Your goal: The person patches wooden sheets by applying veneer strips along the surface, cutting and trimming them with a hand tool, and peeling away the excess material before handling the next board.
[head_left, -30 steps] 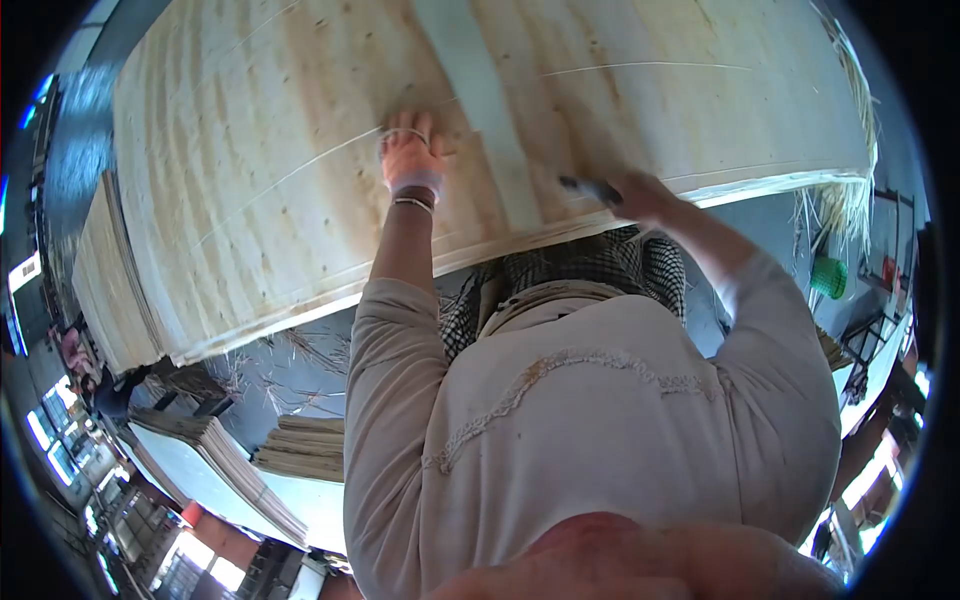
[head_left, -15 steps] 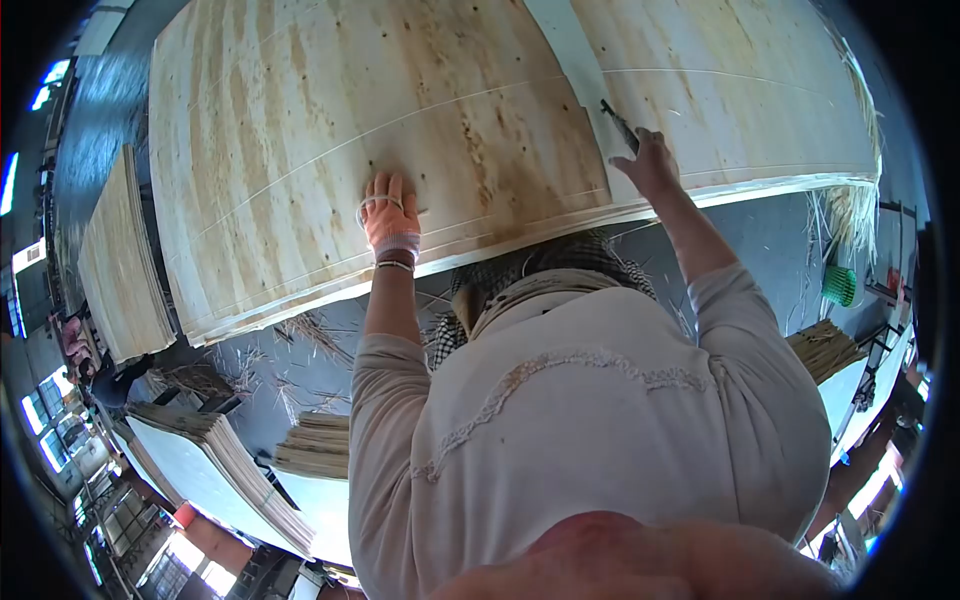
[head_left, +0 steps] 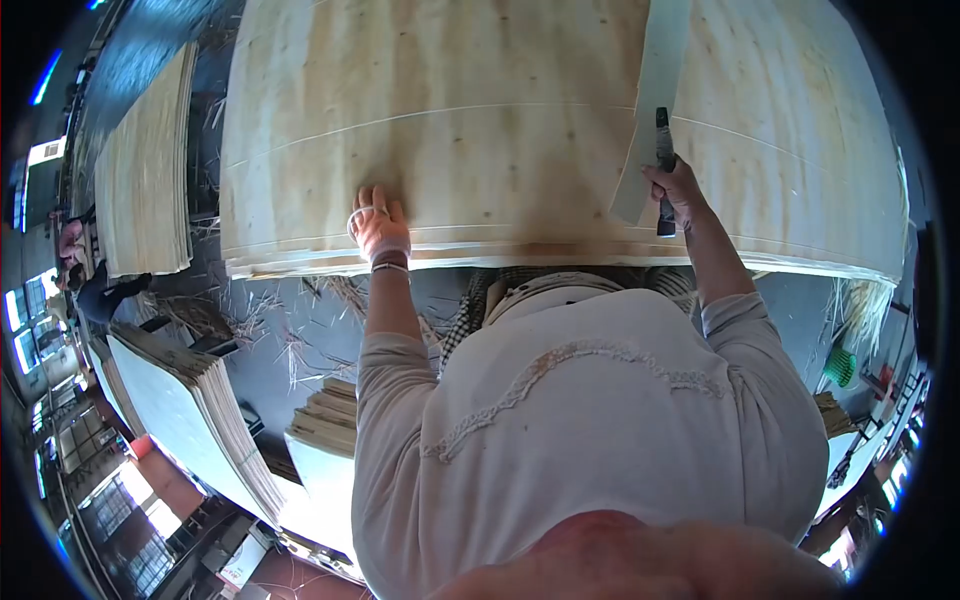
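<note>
The slim black cutter-like tool [head_left: 664, 150] has turned since 0.5 s ago, from a slant toward 11 o'clock to nearly straight; the view has swung too, so the pale strip [head_left: 662, 60] in the veneer sheet [head_left: 480, 180] now sits farther toward 3 o'clock; I judge that this brings the tool more nearly into line with the strip, and that the work is centred there. The tool lies at about 2 o'clock from the middle of the view, over the strip's 3 o'clock edge; its long axis runs 12 to 6, dark end at 12, paler end at 6, though which of the 2 ends works, and whether it touches the wood, I cannot tell. The right hand [head_left: 677, 190] is closed round the tool; the left hand [head_left: 380, 228], at 10 o'clock, lies spread on the sheet near its 6 o'clock edge, gripping nothing.
</note>
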Available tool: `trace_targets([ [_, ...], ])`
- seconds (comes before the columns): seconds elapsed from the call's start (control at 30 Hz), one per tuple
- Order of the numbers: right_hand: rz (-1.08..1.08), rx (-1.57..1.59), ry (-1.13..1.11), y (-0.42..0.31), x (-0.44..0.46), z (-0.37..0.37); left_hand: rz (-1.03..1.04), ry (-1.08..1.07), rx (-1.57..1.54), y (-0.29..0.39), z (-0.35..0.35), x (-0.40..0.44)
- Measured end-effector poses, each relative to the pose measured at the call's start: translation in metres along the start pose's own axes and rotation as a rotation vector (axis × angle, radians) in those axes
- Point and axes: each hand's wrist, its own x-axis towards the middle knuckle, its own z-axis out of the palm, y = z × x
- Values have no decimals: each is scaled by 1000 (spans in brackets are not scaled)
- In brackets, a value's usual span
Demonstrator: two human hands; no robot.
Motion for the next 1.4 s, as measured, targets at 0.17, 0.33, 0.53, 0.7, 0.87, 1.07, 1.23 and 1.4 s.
trace_targets([
  [0.17, 38, 139, -39, 19, -27, 152, -7, -101, 34, -126, -12, 42],
  [0.33, 65, 31, -57, 31, -53, 255, 40, -67, -2, -205, -8, 75],
  [0.53, 3, -39, -152, 12, 4, 322, 99, -77, -30, -203, -32, 76],
  [0.7, -9, -29, -119, 4, 53, 385, 239, -138, -85, -230, -36, 82],
  [0.87, 71, -143, 90, 8, 69, 419, 457, -257, -158, -276, -44, 118],
  [1.07, -61, -447, 708, 30, 73, 458, 527, -136, -48, -369, -20, 262],
  [1.23, 23, -555, 500, -47, 97, 572, 489, 11, -108, -377, -10, 323],
  [1.4, -138, -841, 513, -69, 230, 630, 470, -23, -142, -369, -24, 322],
])
